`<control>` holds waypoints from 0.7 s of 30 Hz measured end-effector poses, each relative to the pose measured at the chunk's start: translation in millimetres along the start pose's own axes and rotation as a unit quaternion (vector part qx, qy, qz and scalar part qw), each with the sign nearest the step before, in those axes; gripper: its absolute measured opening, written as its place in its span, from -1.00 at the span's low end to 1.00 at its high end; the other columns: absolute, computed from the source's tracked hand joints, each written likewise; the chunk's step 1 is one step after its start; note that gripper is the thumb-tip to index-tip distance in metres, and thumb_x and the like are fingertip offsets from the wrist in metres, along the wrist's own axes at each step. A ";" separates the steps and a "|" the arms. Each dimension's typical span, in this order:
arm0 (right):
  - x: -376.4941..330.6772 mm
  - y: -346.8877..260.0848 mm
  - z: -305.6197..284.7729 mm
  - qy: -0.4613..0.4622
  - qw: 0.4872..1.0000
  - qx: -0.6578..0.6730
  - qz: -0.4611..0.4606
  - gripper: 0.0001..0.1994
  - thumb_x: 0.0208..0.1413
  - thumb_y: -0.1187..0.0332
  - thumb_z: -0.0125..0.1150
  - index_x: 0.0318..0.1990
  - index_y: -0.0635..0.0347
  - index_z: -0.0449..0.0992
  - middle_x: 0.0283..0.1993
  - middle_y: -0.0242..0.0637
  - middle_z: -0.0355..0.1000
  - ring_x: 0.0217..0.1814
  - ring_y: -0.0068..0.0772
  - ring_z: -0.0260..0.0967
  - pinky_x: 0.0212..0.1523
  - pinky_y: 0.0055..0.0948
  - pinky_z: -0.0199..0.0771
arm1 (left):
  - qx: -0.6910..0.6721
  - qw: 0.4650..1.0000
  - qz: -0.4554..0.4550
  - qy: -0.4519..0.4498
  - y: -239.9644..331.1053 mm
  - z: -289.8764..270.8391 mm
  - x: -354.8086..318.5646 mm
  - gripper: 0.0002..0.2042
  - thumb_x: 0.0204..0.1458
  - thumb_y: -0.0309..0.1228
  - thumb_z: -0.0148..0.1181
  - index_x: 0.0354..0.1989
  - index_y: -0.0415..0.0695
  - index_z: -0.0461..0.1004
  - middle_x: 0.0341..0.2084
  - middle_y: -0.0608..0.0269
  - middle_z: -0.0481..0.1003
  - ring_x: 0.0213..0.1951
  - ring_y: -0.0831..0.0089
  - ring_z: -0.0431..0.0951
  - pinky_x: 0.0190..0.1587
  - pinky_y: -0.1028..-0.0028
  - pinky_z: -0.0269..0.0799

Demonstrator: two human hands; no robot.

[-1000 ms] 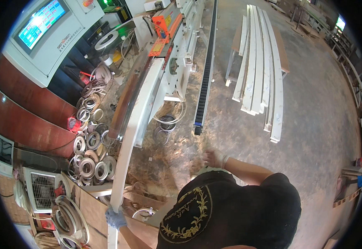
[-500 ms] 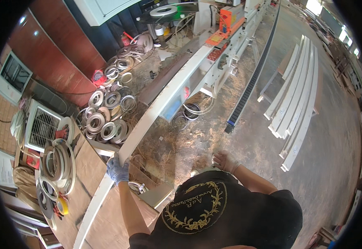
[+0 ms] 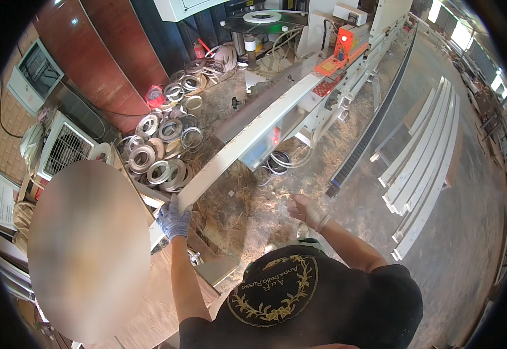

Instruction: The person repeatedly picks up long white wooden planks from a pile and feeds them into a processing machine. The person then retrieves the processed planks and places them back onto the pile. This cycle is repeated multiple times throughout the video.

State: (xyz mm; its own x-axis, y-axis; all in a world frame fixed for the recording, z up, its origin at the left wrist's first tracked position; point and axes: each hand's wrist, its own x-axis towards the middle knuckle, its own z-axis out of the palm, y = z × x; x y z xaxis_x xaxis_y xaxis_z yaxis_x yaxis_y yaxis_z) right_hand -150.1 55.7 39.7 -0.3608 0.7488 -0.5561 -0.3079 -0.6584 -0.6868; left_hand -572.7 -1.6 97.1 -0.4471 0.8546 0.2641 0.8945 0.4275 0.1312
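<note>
A long white board (image 3: 233,151) runs diagonally from my left hand up to an orange machine head (image 3: 346,46). My left hand (image 3: 174,221), in a grey-blue glove, is closed around the board's near end. Close by that hand, a short piece of a second white strip (image 3: 156,234) shows, the rest hidden behind a large blurred oval. My right hand (image 3: 307,211) hangs over the dusty floor in front of my body, its fingers loosely bent and apart, with nothing visible in it. A pale cuff circles that wrist.
Many rolls of edge banding (image 3: 143,158) lie on the floor left of the board. A stack of white strips (image 3: 422,168) rests on a low stand at the right. A black slatted track (image 3: 364,128) runs between. A wooden table (image 3: 143,308) stands at lower left.
The view has shifted, so the scene sits lower and further right. My right hand has lifted forward, away from my body. A blurred oval now covers the table at left.
</note>
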 end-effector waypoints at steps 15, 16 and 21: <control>0.6 10.5 -3.0 0.032 0.999 0.010 0.038 -0.60 0.16 0.02 0.12 0.06 -0.01 0.37 -0.04 -0.40 0.46 -0.08 -0.41 0.42 -0.04 -0.32 0.42 | -0.011 1.000 -0.010 0.002 -0.3 16.3 1.6 -0.31 -0.24 -0.04 0.35 0.20 0.22 0.34 0.07 0.01 0.37 0.11 0.07 0.34 0.14 0.12 0.17; 2.2 12.6 -4.5 0.036 0.998 0.021 0.040 -0.63 0.17 0.05 0.13 0.04 -0.02 0.38 -0.10 -0.42 0.48 -0.13 -0.45 0.45 -0.10 -0.34 0.44 | -0.015 1.000 -0.009 0.004 -1.3 18.6 1.5 -0.31 -0.24 -0.04 0.34 0.20 0.22 0.35 0.06 0.01 0.37 0.10 0.07 0.34 0.14 0.12 0.17; 4.0 19.5 -4.3 0.045 0.997 0.028 0.057 -0.62 0.18 0.06 0.12 0.06 0.00 0.39 -0.05 -0.38 0.48 -0.08 -0.38 0.44 -0.06 -0.30 0.43 | -0.013 1.000 -0.013 0.005 5.9 11.3 0.7 -0.33 -0.21 -0.01 0.33 0.18 0.21 0.37 0.05 0.01 0.38 0.09 0.08 0.34 0.12 0.12 0.18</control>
State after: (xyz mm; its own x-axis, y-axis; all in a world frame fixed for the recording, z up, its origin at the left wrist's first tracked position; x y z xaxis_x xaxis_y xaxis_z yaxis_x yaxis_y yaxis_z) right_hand -153.8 46.2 22.1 -0.3165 0.6717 -0.6698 -0.3201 -0.7403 -0.5912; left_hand -567.7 4.8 87.4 -0.4702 0.8404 0.2696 0.8824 0.4415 0.1625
